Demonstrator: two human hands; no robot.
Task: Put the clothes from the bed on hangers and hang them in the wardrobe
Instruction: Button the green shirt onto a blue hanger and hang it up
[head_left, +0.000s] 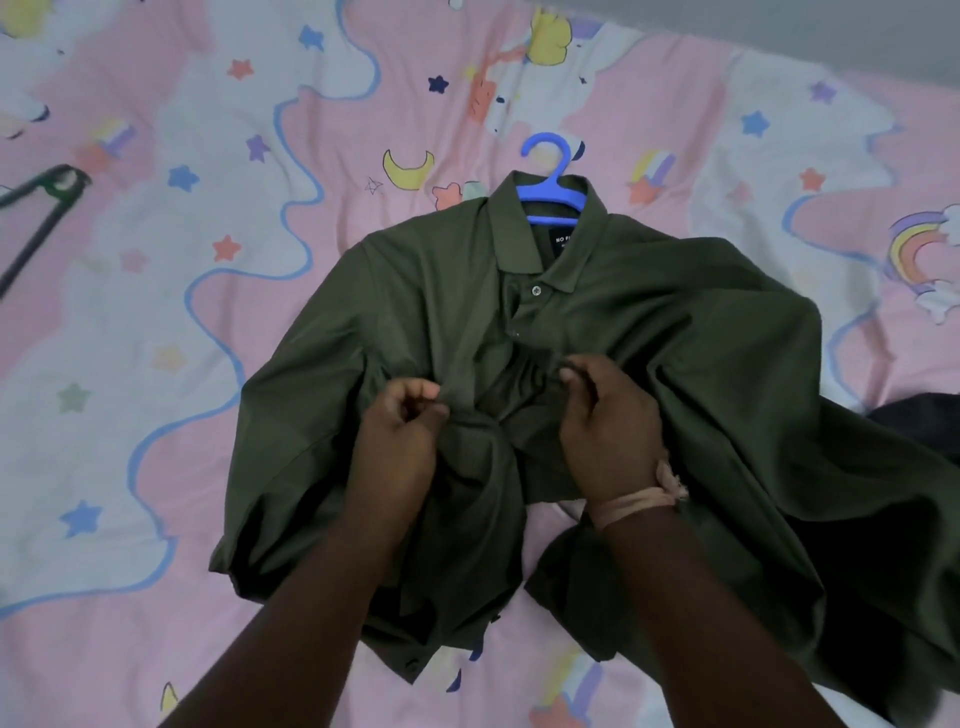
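One olive-green shirt (649, 312) lay spread front-up on the bed (130, 415), and two hangers were in view. The blue hanger (551, 179) sat inside the shirt's collar, beyond both hands, with its hook poking out past the neckline. A dark hanger (39, 218) lay far off to the left of the left hand, partly cut by the frame edge. The shirt had a folded collar, a black neck label with white lettering too small to read fully, and one fastened button at the top of the placket. Below that button the front lay open and bunched.

The left hand (400, 441) had its fingers curled, pinching the left edge of the placket. The right hand (608, 426) pinched the opposite edge, a pale band (644, 501) around its wrist. One dark garment (914, 421) showed to the right of the right hand.
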